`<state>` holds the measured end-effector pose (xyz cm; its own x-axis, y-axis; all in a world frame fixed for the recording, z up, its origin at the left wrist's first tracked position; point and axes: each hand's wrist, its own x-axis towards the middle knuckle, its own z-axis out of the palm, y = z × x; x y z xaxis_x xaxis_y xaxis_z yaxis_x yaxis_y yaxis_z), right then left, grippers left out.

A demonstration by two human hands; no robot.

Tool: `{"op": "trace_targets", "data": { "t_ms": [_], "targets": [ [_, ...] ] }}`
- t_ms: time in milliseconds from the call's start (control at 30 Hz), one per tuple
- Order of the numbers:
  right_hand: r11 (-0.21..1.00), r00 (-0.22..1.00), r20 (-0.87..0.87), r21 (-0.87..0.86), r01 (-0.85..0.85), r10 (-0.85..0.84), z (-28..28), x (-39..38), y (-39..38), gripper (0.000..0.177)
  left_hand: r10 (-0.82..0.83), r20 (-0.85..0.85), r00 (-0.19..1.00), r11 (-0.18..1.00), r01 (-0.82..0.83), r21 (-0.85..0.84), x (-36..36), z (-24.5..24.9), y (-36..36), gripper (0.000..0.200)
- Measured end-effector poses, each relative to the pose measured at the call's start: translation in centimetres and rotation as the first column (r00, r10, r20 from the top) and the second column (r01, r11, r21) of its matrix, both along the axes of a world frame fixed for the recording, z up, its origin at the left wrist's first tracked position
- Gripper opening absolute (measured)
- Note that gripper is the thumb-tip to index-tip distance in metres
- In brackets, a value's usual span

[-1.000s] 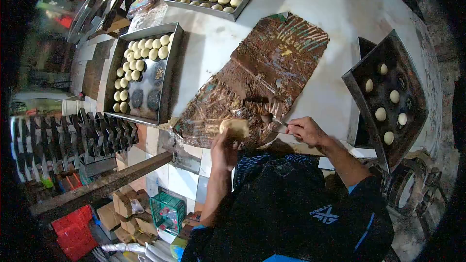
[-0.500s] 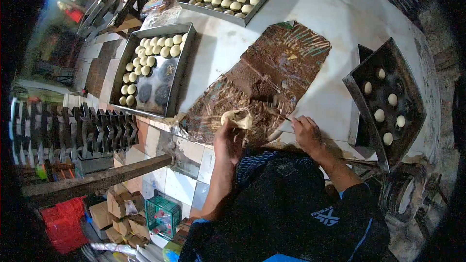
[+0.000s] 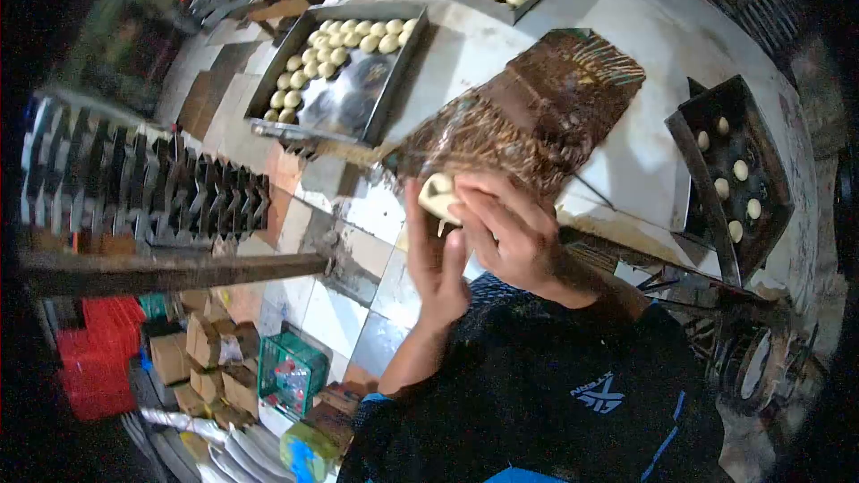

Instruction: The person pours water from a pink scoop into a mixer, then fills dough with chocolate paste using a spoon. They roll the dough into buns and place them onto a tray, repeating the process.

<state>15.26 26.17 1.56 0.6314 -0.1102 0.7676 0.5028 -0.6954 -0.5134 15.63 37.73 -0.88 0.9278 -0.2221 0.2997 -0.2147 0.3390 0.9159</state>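
My left hand [image 3: 436, 282] cradles a pale piece of dough [image 3: 438, 204], with a dark spot showing in its opening. The fingers of my right hand [image 3: 517, 231] pinch the dough's right edge, so both hands are on it. Behind them lies a worn board [image 3: 528, 130] smeared with brown paste, thick and smooth around its middle and streaky at the near end. A thin dark-handled tool [image 3: 592, 191] rests at the board's right edge, apart from my hands.
Dough balls fill part of a metal tray [image 3: 358, 112] at left and a far tray [image 3: 541, 2]. At right, a tilted tray [image 3: 702, 188] holds several more. Left of the table are stacked metal pans [image 3: 143, 183], a wooden beam [image 3: 179, 275], a green crate [image 3: 291, 371] and cardboard boxes [image 3: 210, 340].
My right hand has let go of the thin tool and moved left onto the dough. The dough has come nearer my body, off the board's edge. The camera view has shifted.
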Motion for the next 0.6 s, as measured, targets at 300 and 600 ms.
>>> {"op": "trace_targets", "data": {
  "t_ms": [300,600],
  "targets": [
    [0.774,0.559,-0.558,0.568,-0.282,0.613,3.4,-6.0,8.1,0.032,0.188,0.569,0.801,0.953,-0.289,0.093,-4.7,-2.3,13.4,0.027],
    [0.939,0.93,-0.176,-0.062,-0.339,0.324,3.0,-9.1,13.9,0.033,0.212,0.363,0.907,0.851,-0.354,0.387,-9.1,-0.3,16.1,0.067]
  ]
}}
